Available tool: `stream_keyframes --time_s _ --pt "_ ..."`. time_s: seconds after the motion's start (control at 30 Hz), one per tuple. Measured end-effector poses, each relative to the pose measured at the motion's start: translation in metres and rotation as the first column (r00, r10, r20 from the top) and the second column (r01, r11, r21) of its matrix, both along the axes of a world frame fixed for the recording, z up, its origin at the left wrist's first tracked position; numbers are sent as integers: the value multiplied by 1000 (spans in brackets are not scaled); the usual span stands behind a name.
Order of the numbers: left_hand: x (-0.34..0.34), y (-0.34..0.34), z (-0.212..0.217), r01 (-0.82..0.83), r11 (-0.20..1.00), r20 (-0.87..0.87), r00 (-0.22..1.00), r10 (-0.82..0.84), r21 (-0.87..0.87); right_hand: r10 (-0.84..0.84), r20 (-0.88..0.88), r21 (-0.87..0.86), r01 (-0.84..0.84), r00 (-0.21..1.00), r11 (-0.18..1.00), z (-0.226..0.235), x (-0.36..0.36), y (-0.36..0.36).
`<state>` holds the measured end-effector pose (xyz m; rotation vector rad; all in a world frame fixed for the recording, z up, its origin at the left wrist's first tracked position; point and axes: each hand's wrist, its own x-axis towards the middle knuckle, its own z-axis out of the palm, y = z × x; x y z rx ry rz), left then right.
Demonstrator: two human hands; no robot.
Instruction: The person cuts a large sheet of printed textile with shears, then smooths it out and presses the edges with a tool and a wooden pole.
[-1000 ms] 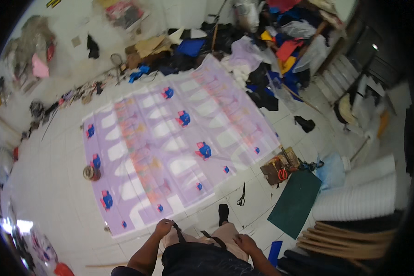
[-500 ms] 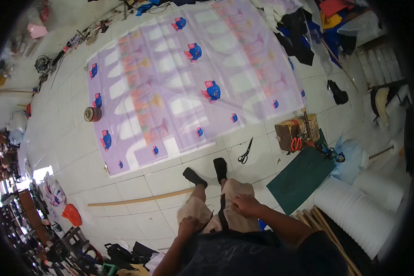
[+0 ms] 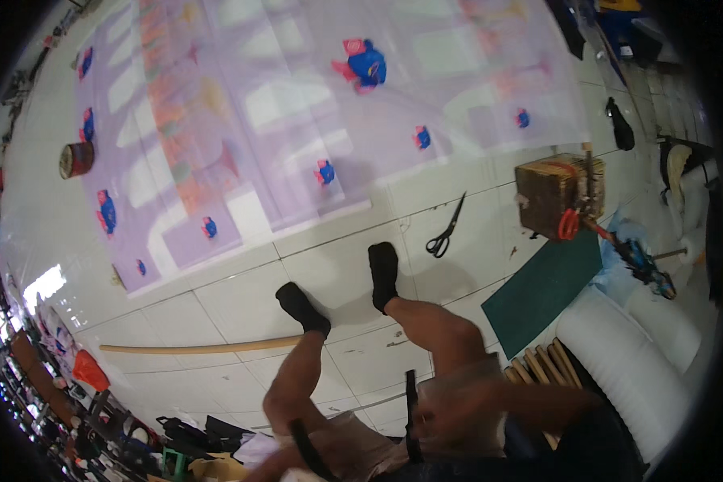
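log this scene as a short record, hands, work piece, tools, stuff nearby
left hand: blurred, at beige cloth shorts, grip unclear
right hand: blurred, at the shorts' right leg, grip unclear
work piece: lilac printed sheet, spread on white tiled floor
cutting tool: black-handled scissors, right of the feet in black socks
nearby: dark green rectangular mat, long tan stick

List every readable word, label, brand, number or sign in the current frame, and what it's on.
None readable.
Purple sheet: pale marks on the red patch by the largest blue figure, too small and blurred.
Round tin: side too blurred to tell if it carries text.
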<state>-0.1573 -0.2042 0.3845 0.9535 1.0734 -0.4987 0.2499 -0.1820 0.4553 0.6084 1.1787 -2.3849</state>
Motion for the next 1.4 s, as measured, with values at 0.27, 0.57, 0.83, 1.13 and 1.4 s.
stream_keyframes --time_s 0.27,0.57,0.83,1.13,1.4 --pt "-123 144 -284 -232 463 -165 725 669 855 -718 276 960 -144 639 241 -413 141 146" --pt "-179 145 -405 107 267 -253 757 602 958 -816 343 873 -478 464 95 -493 163 137" --pt "-182 199 -450 228 266 -350 621 701 937 -914 171 911 -411 367 5 -498 183 96" --pt "-193 195 -450 302 307 -430 611 665 903 -924 333 832 -520 187 195 -497 159 84" --pt "-177 193 -448 341 371 -503 540 675 864 -980 194 865 -481 50 146 -506 191 78"
